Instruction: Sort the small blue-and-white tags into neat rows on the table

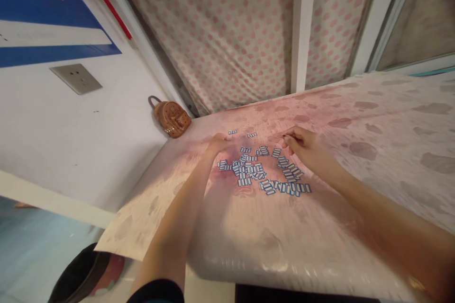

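Observation:
Many small flat pieces [250, 169], pale with blue edges and joined in short strips, lie in a loose heap on the table. Two more strips lie apart, beyond the heap: one strip [232, 131] just past my left hand [219, 143], another strip [252, 135] to the right of it. The left fingers are small and partly hidden, but look drawn together at the heap's far left. My right hand [299, 141] hovers at the heap's far right, fingers curled with thumb and forefinger close together. Whatever either hand may hold is too small to make out.
A patterned pink cover [362, 151] lies over the table. A small brown backpack-shaped bag [173, 118] rests at the wall by the back left corner. Behind hangs a dotted curtain [227, 33]; a socket [76, 78] is on the left wall. A dark rounded object [83, 270] stands lower left.

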Action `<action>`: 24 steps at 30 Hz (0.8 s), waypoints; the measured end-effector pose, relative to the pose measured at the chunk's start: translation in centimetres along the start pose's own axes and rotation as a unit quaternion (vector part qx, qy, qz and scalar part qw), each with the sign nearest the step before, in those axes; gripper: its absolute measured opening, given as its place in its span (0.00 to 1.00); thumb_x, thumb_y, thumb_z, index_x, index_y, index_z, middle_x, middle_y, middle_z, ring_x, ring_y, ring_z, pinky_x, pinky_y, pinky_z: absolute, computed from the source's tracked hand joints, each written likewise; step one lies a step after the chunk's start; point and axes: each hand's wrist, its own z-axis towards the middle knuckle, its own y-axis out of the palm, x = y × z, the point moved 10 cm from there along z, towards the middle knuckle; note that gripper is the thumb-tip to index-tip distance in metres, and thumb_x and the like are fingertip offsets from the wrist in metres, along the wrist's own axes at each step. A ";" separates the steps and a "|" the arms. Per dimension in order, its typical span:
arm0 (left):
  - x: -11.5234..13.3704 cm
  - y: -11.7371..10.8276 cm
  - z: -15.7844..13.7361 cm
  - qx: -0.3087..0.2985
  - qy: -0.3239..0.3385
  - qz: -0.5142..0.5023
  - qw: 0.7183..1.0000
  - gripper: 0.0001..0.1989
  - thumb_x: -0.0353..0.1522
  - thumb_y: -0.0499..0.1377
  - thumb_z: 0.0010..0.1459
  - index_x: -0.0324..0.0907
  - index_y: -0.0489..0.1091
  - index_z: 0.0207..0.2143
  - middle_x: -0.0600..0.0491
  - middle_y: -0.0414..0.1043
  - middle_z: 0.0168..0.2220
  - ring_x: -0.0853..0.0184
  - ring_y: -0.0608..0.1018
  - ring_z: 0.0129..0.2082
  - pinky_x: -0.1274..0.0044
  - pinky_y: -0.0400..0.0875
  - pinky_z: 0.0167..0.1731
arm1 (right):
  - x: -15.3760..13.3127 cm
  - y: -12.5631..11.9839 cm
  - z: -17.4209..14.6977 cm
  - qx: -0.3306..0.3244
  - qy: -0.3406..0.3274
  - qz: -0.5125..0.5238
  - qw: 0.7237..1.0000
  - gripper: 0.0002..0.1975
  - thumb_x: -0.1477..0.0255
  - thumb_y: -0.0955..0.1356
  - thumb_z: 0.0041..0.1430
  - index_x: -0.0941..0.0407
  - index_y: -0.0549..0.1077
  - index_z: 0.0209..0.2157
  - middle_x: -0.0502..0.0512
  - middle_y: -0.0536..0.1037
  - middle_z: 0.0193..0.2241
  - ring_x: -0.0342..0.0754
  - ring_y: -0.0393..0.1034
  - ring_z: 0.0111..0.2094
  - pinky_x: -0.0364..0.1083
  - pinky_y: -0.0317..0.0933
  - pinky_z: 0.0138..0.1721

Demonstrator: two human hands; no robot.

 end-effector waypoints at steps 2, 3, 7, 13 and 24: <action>0.7 1.5 -2.4 -0.043 0.032 0.028 0.998 0.14 0.41 0.68 0.46 0.39 0.74 0.21 0.54 0.71 0.19 0.66 0.75 0.26 0.79 0.62 0.25 | -0.2 -0.1 0.0 0.005 -0.003 -0.010 1.000 0.08 0.66 0.63 0.61 0.52 0.72 0.35 0.54 0.77 0.27 0.48 0.69 0.26 0.47 0.61 0.28; 0.8 1.9 -3.4 -0.044 0.039 0.037 0.998 0.14 0.42 0.69 0.45 0.39 0.74 0.23 0.54 0.73 0.21 0.67 0.75 0.26 0.79 0.62 0.25 | -0.3 -0.2 0.0 0.008 -0.005 -0.019 1.000 0.08 0.66 0.63 0.61 0.52 0.72 0.35 0.54 0.78 0.28 0.49 0.69 0.26 0.47 0.61 0.29; 1.6 2.5 -5.2 -0.033 0.041 0.040 0.998 0.12 0.39 0.70 0.45 0.40 0.76 0.26 0.53 0.77 0.27 0.67 0.76 0.29 0.79 0.62 0.27 | -0.2 -0.2 0.1 0.018 -0.007 -0.049 0.999 0.08 0.68 0.62 0.60 0.53 0.73 0.34 0.54 0.78 0.28 0.49 0.69 0.27 0.47 0.60 0.30; 2.2 2.7 -5.4 -0.031 0.019 0.064 0.997 0.10 0.35 0.68 0.49 0.40 0.73 0.20 0.53 0.74 0.24 0.66 0.76 0.29 0.79 0.60 0.26 | -0.5 0.1 0.1 0.015 -0.029 -0.069 0.997 0.09 0.70 0.61 0.60 0.55 0.73 0.35 0.55 0.78 0.30 0.48 0.71 0.30 0.45 0.58 0.31; 2.0 2.4 -6.2 -0.024 -0.016 0.092 0.995 0.09 0.38 0.69 0.47 0.42 0.76 0.26 0.51 0.79 0.32 0.62 0.79 0.34 0.79 0.64 0.29 | -1.4 0.5 -0.4 -0.003 -0.028 -0.104 0.994 0.11 0.70 0.62 0.60 0.55 0.76 0.36 0.53 0.79 0.28 0.47 0.71 0.29 0.44 0.56 0.29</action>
